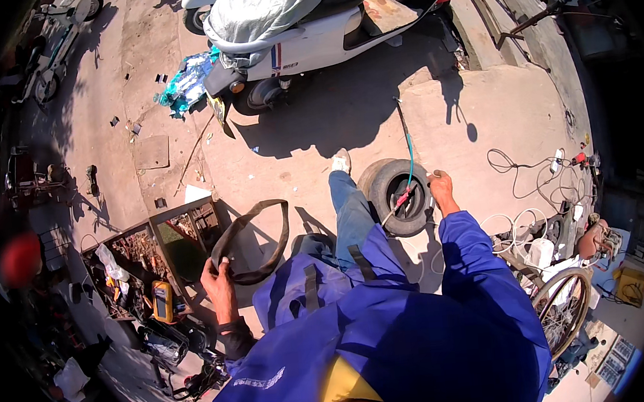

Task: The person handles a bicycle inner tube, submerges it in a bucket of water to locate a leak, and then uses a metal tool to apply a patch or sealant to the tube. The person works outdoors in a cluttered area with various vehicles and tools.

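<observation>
I grip a limp black inner tube (263, 273) in my left hand (218, 277), to the left of my legs. On the concrete just past my feet lie stacked black tyres (410, 220), with a red-handled air tool (403, 196) on a teal hose (410, 149) across them. My right hand (441, 192) is just right of the tyres, fingers curled; what they hold, if anything, is too small to make out.
A white scooter (303, 59) stands ahead beside crumpled teal sheeting (184, 83). At left is a framed tray of small parts (127, 269) with a yellow meter (163, 300). At right are cables (524, 170), a spoked wheel (565, 306) and metal racks (513, 35).
</observation>
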